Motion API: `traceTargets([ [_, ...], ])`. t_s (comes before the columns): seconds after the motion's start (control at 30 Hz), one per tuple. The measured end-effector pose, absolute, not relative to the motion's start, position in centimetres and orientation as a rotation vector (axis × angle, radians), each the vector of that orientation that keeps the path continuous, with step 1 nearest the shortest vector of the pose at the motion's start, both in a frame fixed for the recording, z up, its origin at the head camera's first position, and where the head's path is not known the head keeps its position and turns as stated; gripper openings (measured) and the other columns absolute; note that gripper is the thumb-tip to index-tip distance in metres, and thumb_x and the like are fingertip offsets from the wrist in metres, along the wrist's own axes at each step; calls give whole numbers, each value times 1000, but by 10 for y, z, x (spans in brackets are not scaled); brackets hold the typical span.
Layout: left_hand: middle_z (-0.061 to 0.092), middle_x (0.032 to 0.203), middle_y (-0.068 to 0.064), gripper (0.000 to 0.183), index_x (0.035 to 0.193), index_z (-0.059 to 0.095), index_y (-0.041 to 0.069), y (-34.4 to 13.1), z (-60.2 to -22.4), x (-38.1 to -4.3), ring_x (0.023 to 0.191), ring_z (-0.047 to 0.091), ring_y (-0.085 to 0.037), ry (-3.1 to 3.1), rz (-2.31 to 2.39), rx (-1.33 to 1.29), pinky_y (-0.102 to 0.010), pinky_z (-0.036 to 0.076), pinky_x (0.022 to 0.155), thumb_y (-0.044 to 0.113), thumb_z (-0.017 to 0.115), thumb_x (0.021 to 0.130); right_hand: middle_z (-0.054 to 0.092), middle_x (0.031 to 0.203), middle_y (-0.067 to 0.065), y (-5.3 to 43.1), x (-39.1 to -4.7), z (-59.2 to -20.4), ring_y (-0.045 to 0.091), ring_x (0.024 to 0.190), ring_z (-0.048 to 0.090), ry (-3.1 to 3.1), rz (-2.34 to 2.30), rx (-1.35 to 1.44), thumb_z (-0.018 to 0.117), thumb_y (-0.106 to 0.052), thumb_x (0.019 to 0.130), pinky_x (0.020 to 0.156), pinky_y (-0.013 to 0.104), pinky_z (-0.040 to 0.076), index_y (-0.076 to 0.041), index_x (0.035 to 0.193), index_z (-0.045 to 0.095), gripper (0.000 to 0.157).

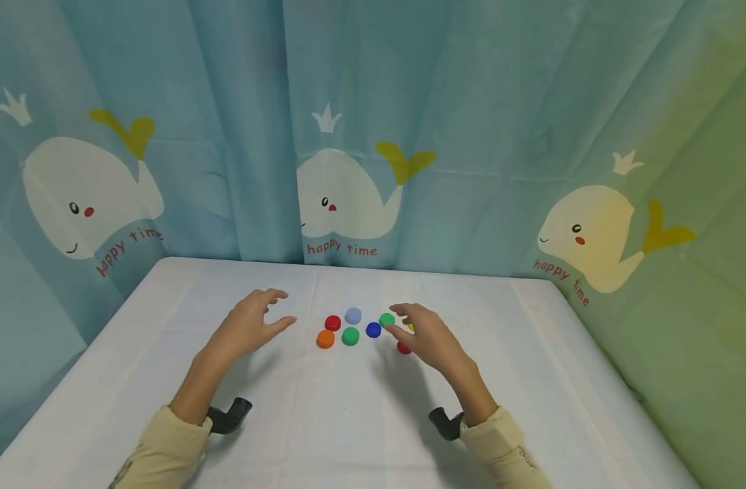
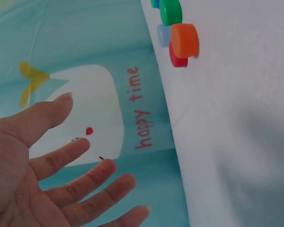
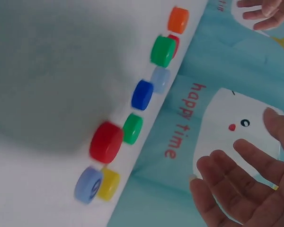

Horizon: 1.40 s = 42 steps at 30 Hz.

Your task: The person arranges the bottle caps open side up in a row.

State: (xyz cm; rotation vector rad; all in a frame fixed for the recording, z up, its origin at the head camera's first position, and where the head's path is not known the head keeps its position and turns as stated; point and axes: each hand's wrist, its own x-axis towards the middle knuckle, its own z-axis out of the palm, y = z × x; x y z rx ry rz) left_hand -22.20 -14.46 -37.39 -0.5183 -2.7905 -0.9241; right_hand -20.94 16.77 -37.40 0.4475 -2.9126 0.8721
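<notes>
Several plastic bottle caps lie on the white table. An orange cap, a red cap, a light blue cap and a green cap sit close together. Beside them are a dark blue cap and another green cap. My left hand hovers left of the caps, fingers spread, holding nothing. Above the right-hand caps floats my right hand, also holding nothing. It partly covers a yellow cap and a second red cap. The right wrist view adds another light blue cap.
A white cloth covers the table. Blue-green curtains with printed whales hang behind the table and along its sides. A black curved piece is at each wrist, the left one and the right one.
</notes>
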Motion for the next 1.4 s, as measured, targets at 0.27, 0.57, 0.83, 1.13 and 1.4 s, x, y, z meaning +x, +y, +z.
traceTargets([
  [0.27,54,116,-25,58,128,51,-2,-142,-369,-222,104,53,-38,-3019,-978,-481,-50,48,81,23,74,82,64,106,8,148,-220,-375,19,92,62,-2849,1048,497,70,-18,87,71,30,52,-7,120,61,36],
  [0.57,59,102,-18,44,120,57,-1,-136,-373,-227,87,56,-29,-2940,-1015,-446,-42,50,71,16,72,83,64,103,12,126,-231,-384,20,88,63,-2824,1132,531,68,-16,88,70,27,53,-2,118,61,34],
  [0.83,62,103,-18,38,117,60,1,-127,-382,-230,87,57,-28,-2925,-1060,-406,-40,51,72,15,71,84,64,103,10,107,-234,-395,20,88,63,-2814,1238,554,66,-19,90,71,26,52,-3,116,62,31],
  [1.13,65,97,-16,31,112,63,0,-119,-395,-233,84,61,-27,-2871,-1168,-423,-39,52,71,11,70,84,66,104,9,96,-236,-409,21,88,63,-2851,1271,578,68,-18,88,72,26,52,-2,112,64,29],
  [1.4,65,103,-15,32,115,62,0,-110,-410,-236,91,62,-30,-2953,-1286,-443,-41,52,75,12,68,86,63,110,10,87,-237,-422,22,93,63,-2989,1289,569,66,-15,89,80,32,52,-2,117,63,31],
])
